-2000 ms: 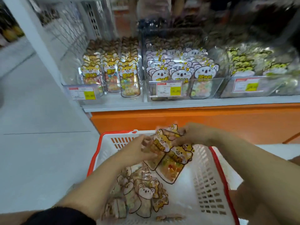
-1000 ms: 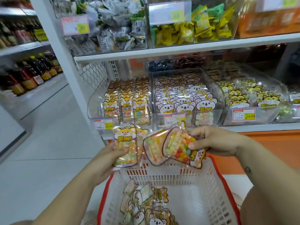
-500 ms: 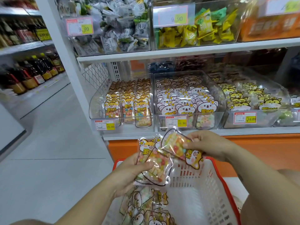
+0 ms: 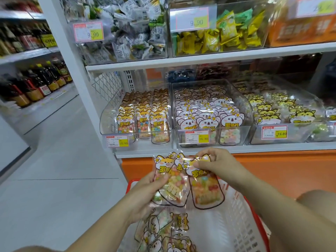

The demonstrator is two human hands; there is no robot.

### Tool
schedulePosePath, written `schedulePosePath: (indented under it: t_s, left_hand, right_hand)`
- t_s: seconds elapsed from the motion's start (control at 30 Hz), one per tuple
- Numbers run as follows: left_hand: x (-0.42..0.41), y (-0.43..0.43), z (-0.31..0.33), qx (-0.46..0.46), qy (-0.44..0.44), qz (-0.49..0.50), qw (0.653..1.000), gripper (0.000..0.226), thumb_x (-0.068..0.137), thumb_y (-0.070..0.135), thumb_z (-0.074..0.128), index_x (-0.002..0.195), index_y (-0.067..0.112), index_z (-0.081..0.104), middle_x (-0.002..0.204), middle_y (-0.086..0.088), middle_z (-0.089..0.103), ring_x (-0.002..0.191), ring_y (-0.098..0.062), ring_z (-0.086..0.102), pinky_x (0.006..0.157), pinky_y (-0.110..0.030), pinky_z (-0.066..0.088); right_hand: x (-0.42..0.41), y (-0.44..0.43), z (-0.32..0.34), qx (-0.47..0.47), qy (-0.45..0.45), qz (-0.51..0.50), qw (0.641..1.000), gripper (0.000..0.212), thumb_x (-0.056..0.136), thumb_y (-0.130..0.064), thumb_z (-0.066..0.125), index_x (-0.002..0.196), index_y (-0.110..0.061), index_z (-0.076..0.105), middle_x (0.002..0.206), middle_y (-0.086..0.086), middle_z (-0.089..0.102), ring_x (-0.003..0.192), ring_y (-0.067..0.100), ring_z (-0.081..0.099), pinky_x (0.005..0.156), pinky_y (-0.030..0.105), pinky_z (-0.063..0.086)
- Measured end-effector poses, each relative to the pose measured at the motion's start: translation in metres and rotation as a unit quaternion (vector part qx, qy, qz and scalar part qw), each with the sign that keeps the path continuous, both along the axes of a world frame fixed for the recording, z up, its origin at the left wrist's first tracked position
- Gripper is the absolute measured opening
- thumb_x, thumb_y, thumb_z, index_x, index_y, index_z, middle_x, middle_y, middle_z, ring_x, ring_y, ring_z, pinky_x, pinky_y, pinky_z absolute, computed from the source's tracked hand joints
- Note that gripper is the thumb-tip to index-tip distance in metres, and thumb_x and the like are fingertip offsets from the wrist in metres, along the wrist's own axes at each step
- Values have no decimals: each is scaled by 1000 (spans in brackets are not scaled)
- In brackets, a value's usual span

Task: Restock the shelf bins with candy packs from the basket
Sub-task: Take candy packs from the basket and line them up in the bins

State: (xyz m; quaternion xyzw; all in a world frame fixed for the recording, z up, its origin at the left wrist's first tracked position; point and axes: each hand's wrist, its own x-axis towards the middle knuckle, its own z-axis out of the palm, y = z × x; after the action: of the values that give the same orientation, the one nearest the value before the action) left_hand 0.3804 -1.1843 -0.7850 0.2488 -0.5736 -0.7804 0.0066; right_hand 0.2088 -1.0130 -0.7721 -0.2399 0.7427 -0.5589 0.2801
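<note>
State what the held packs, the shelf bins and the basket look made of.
Packs: clear glossy plastic film, probably; glare streaks, candy visible through. Bins: rigid clear plastic, likely acrylic; contents show through walls. Basket: white moulded plastic, slotted walls, red rim.

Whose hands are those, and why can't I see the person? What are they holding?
The camera sits on the person's head and looks down, so you see only their arms. The left hand holds clear candy packs with yellow animal faces on top. The right hand pinches the top of one more pack. Below them is a white basket with a red rim and more packs inside. Ahead, on the shelf, a clear bin holds matching packs standing in rows.
</note>
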Motion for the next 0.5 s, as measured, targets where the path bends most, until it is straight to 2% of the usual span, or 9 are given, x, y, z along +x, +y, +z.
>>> schedulePosePath:
  t_s: [0.07,0.1,0.13,0.2,0.27,0.37,0.43,0.47,0.5]
  left_hand:
    - [0,6,3,6,8,-9,1000,21,90,32,66,108,34,56,104,19,68,116,-1,55,95,-28,48]
    - [0,8,3,-3,15,-5,1000,21,91,33,66,109,34,55,101,21,71,111,4,59,85,-22,49]
    - [-1,10,5,-7,27,-1,1000,23,90,36,68,111,34,56,100,22,73,107,7,62,83,-20,50]
    - [-3,11,5,-7,46,3,999,49,82,50,77,123,29,60,115,13,74,120,-6,63,104,-36,48]
    - [-5,13,13,4,56,8,998,67,78,54,78,133,21,57,125,-2,71,123,-23,63,111,-51,43]
    - [-8,6,20,-5,85,29,996,59,79,34,80,131,18,58,120,-5,73,115,-23,68,108,-50,46]
    - [-10,-6,24,-33,109,55,992,54,79,22,79,129,15,61,119,-8,73,113,-27,69,107,-54,46]
    - [-10,-11,29,-44,118,72,989,51,81,19,77,129,12,61,117,-11,73,111,-31,69,106,-55,47]
    - [-12,-18,35,-53,126,92,986,47,84,17,74,129,9,62,117,-14,73,110,-33,70,104,-56,48]
  right_hand:
    - [9,-8,-11,-64,-34,-98,993,26,68,-33,87,88,-23,73,86,11,74,82,37,71,78,56,58]
    - [15,-12,-12,-85,-50,-135,986,26,67,-36,86,86,-24,73,91,13,74,88,39,71,81,60,57]
    - [20,-18,-13,-103,-70,-164,979,30,64,-40,87,87,-25,73,95,14,74,92,40,70,82,62,56]
    - [28,-32,-12,-133,-113,-197,965,49,52,-50,87,90,-23,72,102,17,72,100,40,68,86,62,55]
    - [38,-48,-2,-153,-118,-203,960,50,52,-51,87,88,-20,71,102,20,69,96,40,68,86,61,55]
    - [42,-70,14,-144,-54,-197,968,38,73,-36,85,100,-18,64,103,3,63,95,20,62,86,41,54]
    - [43,-83,28,-163,-76,-203,962,62,71,-32,88,122,-22,55,125,-2,54,115,17,57,97,42,50]
    - [43,-89,36,-183,-115,-189,958,77,66,-32,91,130,-23,48,133,-1,52,119,21,58,100,47,50]
    - [43,-95,41,-197,-157,-153,956,81,63,-29,92,131,-23,47,133,3,55,115,26,63,98,51,52]
